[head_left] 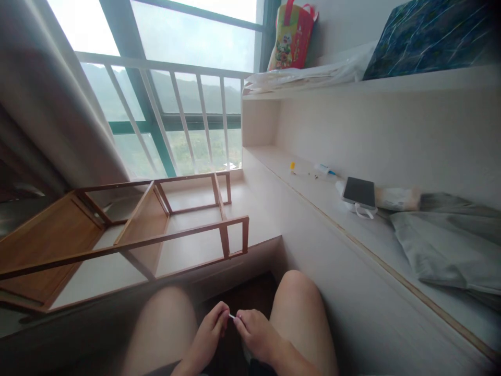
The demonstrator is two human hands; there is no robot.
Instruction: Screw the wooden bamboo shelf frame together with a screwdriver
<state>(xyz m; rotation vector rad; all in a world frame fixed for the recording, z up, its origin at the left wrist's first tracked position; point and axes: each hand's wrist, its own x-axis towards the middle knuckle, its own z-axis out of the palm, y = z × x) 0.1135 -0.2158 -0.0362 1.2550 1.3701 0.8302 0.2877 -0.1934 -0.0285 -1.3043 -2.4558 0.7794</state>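
Low in the head view, between my bare knees, my left hand (211,330) and my right hand (256,334) meet fingertip to fingertip. Both pinch a tiny pale object (232,316) that spans the gap between them; it is too small to name. A wooden shelf frame (129,230) lies on its side on the pale window platform (188,250), well ahead and left of my hands.
A ledge (313,193) along the right wall carries a dark phone (359,191), small tubes (323,169) and grey cloth (446,245). An upper shelf holds a colourful bag (291,36) and a blue patterned item (426,36). A curtain (47,104) hangs left of the railed window.
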